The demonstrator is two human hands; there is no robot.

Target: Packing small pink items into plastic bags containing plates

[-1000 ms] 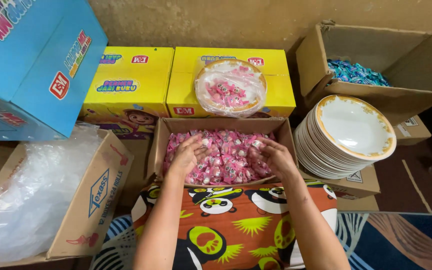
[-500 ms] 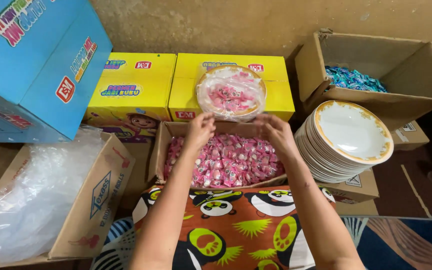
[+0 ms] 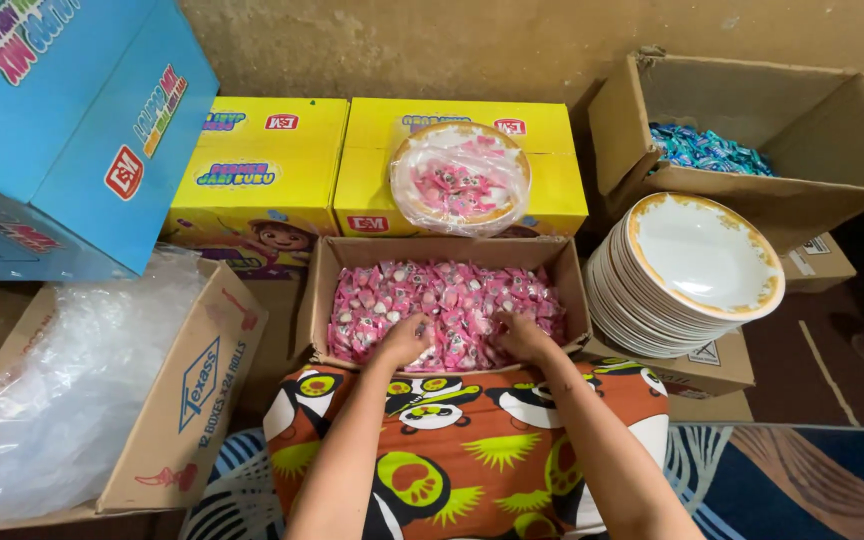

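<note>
A rough, mottled tan plaster wall (image 3: 472, 45) runs across the top, the dark brown floor (image 3: 852, 370) lies dim at right, and a blue patterned rug (image 3: 802, 480) covers the lower right under soft, even light.

Your matt brown cardboard box (image 3: 324, 290), glossy pink plastic candy wrappers (image 3: 447, 300), smooth glazed ceramic plates (image 3: 702, 255), crinkly clear plastic bags (image 3: 62, 390)

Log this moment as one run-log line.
left hand: in pink sweets | right hand: in pink sweets | container: cardboard box | nearby: stack of plates, wrapped plate of sweets
</note>
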